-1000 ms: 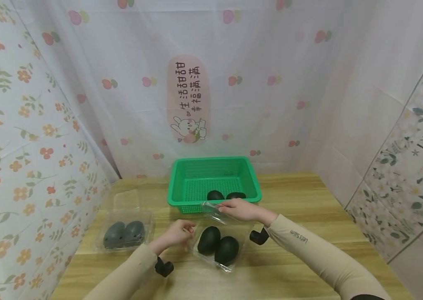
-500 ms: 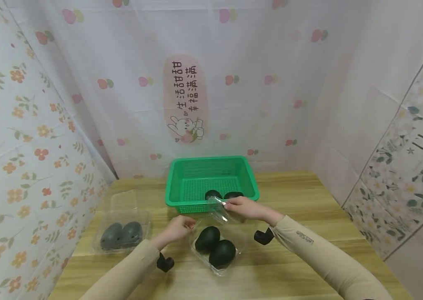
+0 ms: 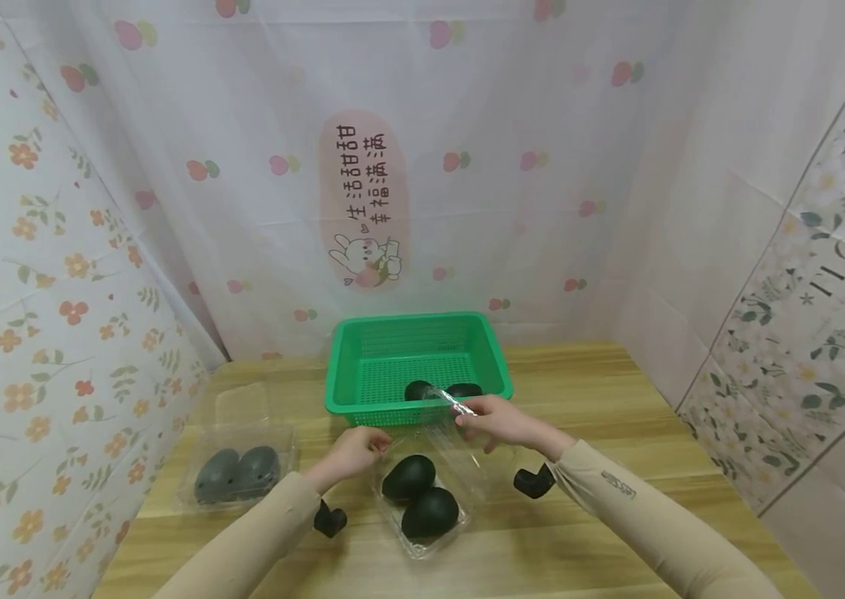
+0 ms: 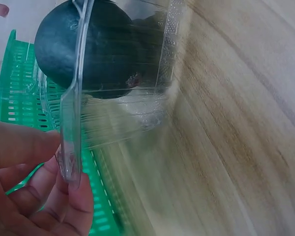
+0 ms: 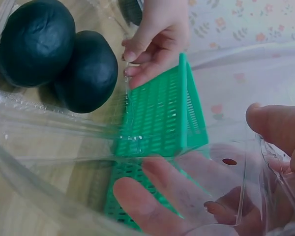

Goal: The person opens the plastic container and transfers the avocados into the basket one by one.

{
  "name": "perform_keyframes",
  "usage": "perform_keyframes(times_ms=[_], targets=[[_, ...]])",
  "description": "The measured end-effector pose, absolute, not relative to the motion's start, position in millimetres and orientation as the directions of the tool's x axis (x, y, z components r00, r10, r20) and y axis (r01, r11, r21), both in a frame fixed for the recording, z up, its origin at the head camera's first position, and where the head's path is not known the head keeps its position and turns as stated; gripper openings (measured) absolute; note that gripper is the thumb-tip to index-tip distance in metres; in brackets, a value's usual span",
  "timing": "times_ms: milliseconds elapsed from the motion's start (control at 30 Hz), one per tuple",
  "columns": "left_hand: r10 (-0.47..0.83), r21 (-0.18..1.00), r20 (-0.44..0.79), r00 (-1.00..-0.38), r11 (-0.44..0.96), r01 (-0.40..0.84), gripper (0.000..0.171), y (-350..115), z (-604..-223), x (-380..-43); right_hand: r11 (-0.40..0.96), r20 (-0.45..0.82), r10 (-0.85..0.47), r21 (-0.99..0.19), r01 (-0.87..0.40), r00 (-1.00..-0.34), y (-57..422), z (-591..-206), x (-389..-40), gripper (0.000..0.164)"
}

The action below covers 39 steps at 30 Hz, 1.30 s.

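A clear plastic clamshell box (image 3: 422, 551) stands on the table with its hinged lid (image 3: 456, 403) raised. Two dark green, egg-shaped fruits that look like avocados (image 3: 430, 512) lie inside it. The left hand (image 3: 357, 453) pinches the box's rim at its far left corner; in the left wrist view, thumb and fingers of that hand (image 4: 34, 182) meet on the plastic edge. On the far right side, the right hand (image 3: 501, 423) grips the lid, thumb on one face and fingers seen through the clear plastic (image 5: 226, 147) on the other.
A green perforated basket (image 3: 366, 409) stands just behind the box, with two dark fruits (image 3: 418, 390) near its front wall. At left, another clear box (image 3: 186, 499) with its lid up holds two similar fruits (image 3: 258, 468). Curtains enclose the wooden table (image 3: 580, 391).
The box and its fruits have turned a little on the table. The right hand has swung the lid more upright and moved slightly rightward. The left hand keeps its hold on the rim.
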<state>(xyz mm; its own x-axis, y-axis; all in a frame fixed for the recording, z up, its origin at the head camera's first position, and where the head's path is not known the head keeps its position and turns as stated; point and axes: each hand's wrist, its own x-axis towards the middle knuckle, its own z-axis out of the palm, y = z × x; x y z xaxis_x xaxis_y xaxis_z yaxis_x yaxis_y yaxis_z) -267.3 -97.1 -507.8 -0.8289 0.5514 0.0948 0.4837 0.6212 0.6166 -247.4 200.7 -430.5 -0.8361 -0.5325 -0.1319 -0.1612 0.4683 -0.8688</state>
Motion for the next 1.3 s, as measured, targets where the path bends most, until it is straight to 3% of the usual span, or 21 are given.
perform_keyframes(times_ms=[700,1033,1300], targets=[[0.537,0.517,0.155,-0.829,0.671,0.531,0.022,-98,-508,-279,0.395,-0.112,-0.398,-0.917,-0.06,-0.911,219,-464,-231,0.036],[0.553,0.442,0.191,-0.811,0.689,0.574,0.021,-94,-506,-279,0.348,-0.071,-0.274,-0.937,-0.03,-0.959,225,-488,-216,0.016],[0.567,0.422,0.142,-0.812,0.707,0.567,0.023,-92,-506,-284,0.259,-0.129,-0.181,-0.963,0.079,-0.975,228,-516,-209,0.012]])
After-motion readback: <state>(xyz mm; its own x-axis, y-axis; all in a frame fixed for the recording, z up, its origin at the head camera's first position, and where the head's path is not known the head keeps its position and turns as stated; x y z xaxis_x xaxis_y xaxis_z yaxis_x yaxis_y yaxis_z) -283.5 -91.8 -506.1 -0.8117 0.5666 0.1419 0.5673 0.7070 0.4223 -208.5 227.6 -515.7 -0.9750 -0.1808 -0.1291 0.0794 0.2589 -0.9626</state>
